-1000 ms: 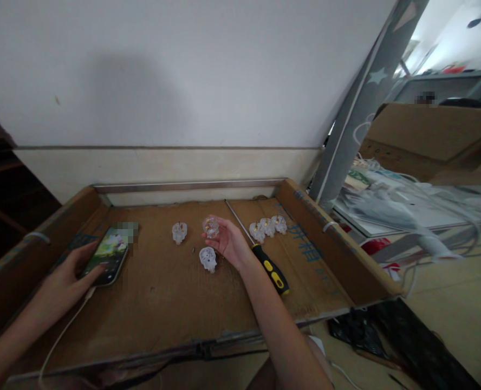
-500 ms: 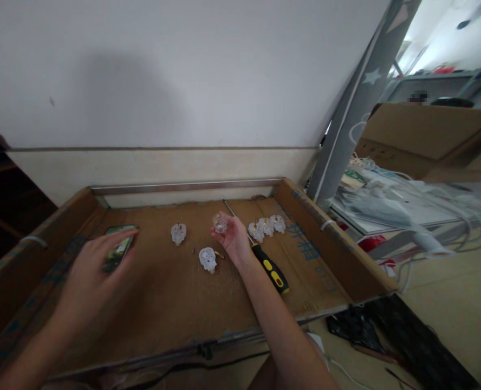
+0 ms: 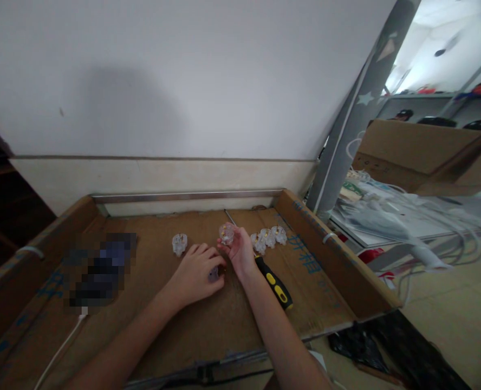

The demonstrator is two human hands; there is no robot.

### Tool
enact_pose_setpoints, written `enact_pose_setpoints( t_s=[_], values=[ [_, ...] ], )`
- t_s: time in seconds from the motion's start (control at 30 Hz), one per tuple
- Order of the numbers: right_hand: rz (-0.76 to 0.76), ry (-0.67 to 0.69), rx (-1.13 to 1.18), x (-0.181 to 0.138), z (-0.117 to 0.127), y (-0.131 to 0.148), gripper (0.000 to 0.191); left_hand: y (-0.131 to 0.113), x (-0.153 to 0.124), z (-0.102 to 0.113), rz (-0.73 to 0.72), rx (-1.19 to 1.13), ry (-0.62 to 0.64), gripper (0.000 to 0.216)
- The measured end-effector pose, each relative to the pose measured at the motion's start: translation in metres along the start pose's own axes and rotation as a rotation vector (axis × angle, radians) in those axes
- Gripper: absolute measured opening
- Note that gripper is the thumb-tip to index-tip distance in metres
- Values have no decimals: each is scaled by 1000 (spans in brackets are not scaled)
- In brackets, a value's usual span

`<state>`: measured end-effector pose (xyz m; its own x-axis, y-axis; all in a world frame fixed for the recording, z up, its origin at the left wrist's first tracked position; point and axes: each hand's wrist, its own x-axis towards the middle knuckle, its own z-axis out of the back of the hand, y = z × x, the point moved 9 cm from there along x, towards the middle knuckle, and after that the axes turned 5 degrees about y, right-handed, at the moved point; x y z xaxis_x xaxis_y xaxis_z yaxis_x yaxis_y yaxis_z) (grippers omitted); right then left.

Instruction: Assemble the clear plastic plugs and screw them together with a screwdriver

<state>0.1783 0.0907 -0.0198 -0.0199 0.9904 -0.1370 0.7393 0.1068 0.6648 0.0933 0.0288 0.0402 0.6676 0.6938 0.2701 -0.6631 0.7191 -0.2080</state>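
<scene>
My right hand (image 3: 240, 252) holds a clear plastic plug housing (image 3: 226, 234) with brass-coloured bits inside, pinched between thumb and fingers above the cardboard. Close by on the left, my left hand (image 3: 200, 271) is curled low over a whitish plastic piece (image 3: 213, 274) on the cardboard. Its fingertips bend towards the thumb; what they grip, if anything, is hidden. Another clear housing (image 3: 179, 244) lies beyond the left hand. A black and yellow screwdriver (image 3: 277, 284) rests beside my right forearm, its shaft partly behind the hand. Three more clear housings (image 3: 268, 237) sit in a row to the right.
The work surface is a cardboard-lined tray (image 3: 325, 260) with raised sides. A blurred-out dark device (image 3: 106, 271) with a white cable (image 3: 59, 346) lies at left. A wall rises behind; a grey post (image 3: 344, 124) and a cluttered table (image 3: 370, 211) stand at right.
My left hand has moved right, from over the device to the whitish piece beside my right hand. My right hand still holds the clear housing. The view has tilted slightly up.
</scene>
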Motion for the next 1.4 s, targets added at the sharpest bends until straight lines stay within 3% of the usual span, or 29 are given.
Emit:
enact_pose_setpoints(
  t_s=[0.33, 0.47, 0.67, 0.87, 0.93, 1.17, 1.4],
  values=[
    [-6, -9, 0, 1, 0, 0, 18, 3, 1, -11, 75, -31, 59, 12],
    [1, -1, 10, 1, 0, 0, 20, -1, 0, -8, 39, -60, 45, 11],
    [1, 48, 14, 2, 0, 0, 20, 6, -6, 22, 37, -194, -204, 22],
    [-102, 188, -40, -3, -18, -14, 23, 48, -25, 47, 268, -426, -530, 17],
    [-133, 238, -50, -6, -25, -17, 24, 55, -30, 48, 309, -481, -584, 15],
    [-171, 315, -14, -13, -35, -18, 26, 38, -26, 44, 198, -304, -505, 11],
    [-197, 356, -10, -14, -37, -22, 27, 38, -27, 45, 191, -219, -515, 12]
  ],
)
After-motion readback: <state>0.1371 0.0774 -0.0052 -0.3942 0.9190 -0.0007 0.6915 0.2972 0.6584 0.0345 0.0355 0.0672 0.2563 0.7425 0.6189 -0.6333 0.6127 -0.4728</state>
